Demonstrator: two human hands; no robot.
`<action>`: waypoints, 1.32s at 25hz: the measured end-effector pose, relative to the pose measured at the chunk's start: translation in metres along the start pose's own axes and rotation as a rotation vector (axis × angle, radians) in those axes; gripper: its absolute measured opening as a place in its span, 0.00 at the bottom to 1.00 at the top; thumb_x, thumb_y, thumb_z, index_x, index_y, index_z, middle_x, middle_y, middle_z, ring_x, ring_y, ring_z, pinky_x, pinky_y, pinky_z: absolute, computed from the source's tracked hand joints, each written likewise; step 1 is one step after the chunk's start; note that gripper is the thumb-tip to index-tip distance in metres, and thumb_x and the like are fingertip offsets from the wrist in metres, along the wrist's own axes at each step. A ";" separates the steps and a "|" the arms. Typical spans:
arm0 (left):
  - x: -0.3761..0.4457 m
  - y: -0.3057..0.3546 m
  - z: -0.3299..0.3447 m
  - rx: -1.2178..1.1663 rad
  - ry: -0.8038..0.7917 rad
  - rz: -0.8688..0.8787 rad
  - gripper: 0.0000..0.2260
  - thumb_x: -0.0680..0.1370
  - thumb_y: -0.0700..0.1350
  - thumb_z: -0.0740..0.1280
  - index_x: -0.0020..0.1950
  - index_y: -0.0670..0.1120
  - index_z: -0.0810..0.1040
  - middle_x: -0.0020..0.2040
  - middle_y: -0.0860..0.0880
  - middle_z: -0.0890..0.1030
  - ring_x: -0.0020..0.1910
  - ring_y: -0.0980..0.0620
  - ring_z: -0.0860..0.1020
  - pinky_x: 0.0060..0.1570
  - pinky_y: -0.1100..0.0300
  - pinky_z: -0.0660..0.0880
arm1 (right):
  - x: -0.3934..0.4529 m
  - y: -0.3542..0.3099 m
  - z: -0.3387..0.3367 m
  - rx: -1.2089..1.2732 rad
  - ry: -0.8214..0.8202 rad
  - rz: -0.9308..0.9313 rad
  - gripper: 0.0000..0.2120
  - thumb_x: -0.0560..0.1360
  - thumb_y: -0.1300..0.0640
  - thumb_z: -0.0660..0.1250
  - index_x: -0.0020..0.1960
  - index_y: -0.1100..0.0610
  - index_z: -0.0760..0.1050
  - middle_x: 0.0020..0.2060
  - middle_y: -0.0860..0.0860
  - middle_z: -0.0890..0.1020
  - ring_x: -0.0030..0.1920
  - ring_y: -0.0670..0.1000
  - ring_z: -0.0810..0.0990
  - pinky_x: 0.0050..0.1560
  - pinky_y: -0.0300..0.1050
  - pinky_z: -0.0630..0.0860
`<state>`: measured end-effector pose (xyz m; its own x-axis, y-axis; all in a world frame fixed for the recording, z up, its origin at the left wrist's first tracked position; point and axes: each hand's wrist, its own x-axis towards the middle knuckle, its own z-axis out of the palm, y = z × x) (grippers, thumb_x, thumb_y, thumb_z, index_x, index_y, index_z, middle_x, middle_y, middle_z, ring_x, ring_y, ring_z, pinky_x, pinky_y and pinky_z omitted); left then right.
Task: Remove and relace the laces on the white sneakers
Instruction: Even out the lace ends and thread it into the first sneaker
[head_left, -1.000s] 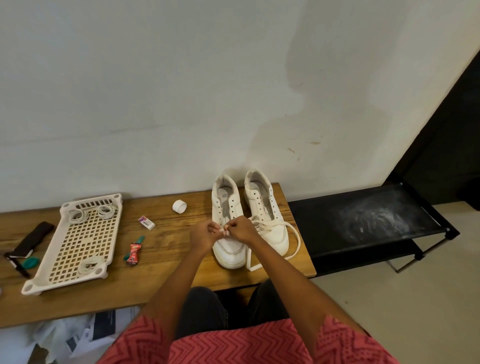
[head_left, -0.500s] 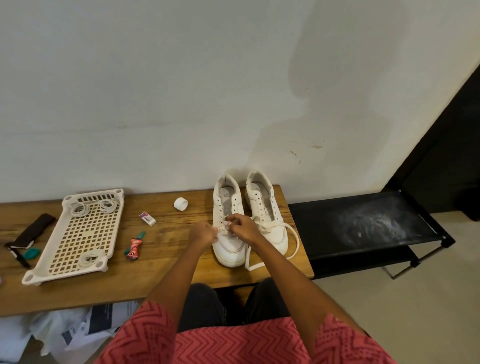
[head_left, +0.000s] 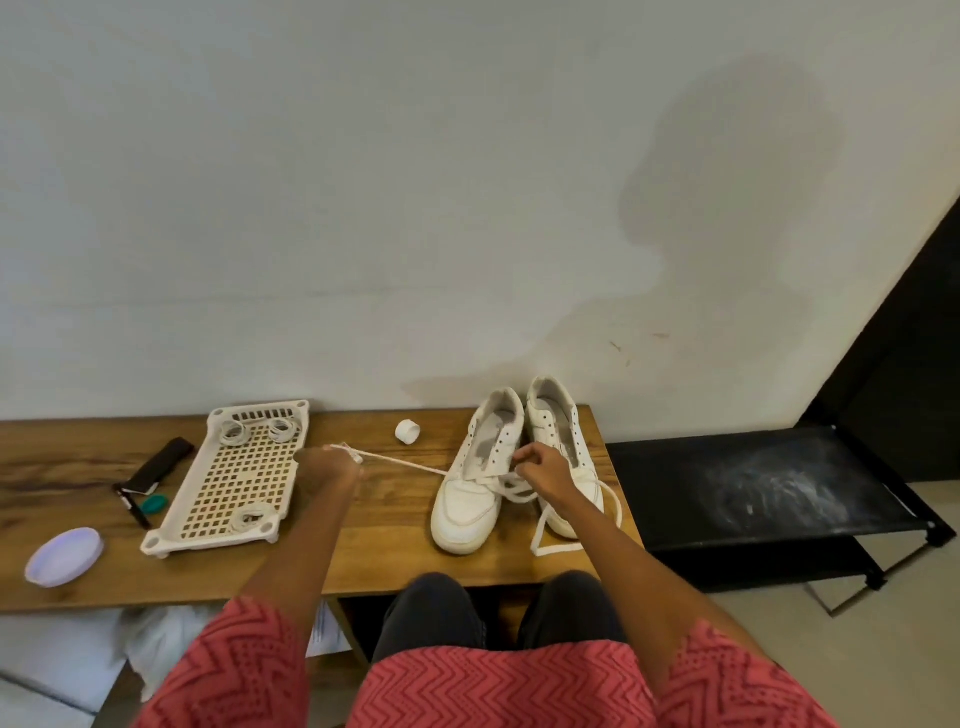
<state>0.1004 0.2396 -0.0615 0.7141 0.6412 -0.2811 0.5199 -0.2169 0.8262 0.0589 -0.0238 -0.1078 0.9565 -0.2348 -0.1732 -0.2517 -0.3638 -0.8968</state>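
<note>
Two white sneakers stand side by side at the right end of the wooden table (head_left: 78, 467), heels toward the wall. From the left sneaker (head_left: 475, 499) a white lace (head_left: 405, 462) runs taut to the left, and my left hand (head_left: 332, 465) grips its end over the table. My right hand (head_left: 540, 467) rests on the left sneaker's eyelet area, fingers curled; whether it pinches a lace there I cannot tell. More white lace (head_left: 561, 540) lies looped in front of the right sneaker (head_left: 563, 457).
A white perforated tray (head_left: 234, 478) with coiled laces sits left of my left hand. Near it are a black pen and case (head_left: 156, 465), a green cap (head_left: 155, 503), a lilac lid (head_left: 65, 556) and a small white cap (head_left: 407, 431). A black shelf (head_left: 753, 488) stands to the right.
My left hand has swung left from the sneaker, drawing the lace out taut across the table. My right hand stays at the left sneaker. The view has shifted left.
</note>
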 end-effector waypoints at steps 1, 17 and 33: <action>0.002 0.009 -0.003 -0.032 0.019 0.051 0.17 0.79 0.40 0.58 0.66 0.34 0.66 0.62 0.34 0.74 0.59 0.35 0.75 0.56 0.48 0.73 | -0.004 -0.006 0.002 -0.077 0.002 -0.051 0.06 0.72 0.66 0.65 0.47 0.59 0.76 0.41 0.52 0.79 0.46 0.52 0.77 0.45 0.40 0.74; -0.031 -0.036 0.066 0.549 -0.534 0.509 0.14 0.77 0.48 0.67 0.59 0.44 0.72 0.54 0.48 0.77 0.50 0.51 0.74 0.43 0.62 0.66 | 0.006 -0.028 0.056 -0.721 0.102 0.066 0.24 0.78 0.40 0.57 0.56 0.59 0.75 0.52 0.53 0.81 0.52 0.53 0.80 0.45 0.43 0.72; 0.043 0.002 0.004 1.572 0.025 0.458 0.09 0.77 0.49 0.62 0.55 0.49 0.77 0.46 0.52 0.77 0.47 0.54 0.71 0.45 0.60 0.65 | 0.036 -0.028 0.012 -0.794 0.083 0.098 0.11 0.75 0.53 0.65 0.53 0.58 0.76 0.45 0.52 0.81 0.49 0.52 0.81 0.43 0.42 0.73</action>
<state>0.1341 0.2639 -0.0738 0.9346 0.3239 -0.1469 0.2282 -0.8629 -0.4510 0.1023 -0.0113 -0.0941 0.9185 -0.3536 -0.1769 -0.3933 -0.8632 -0.3167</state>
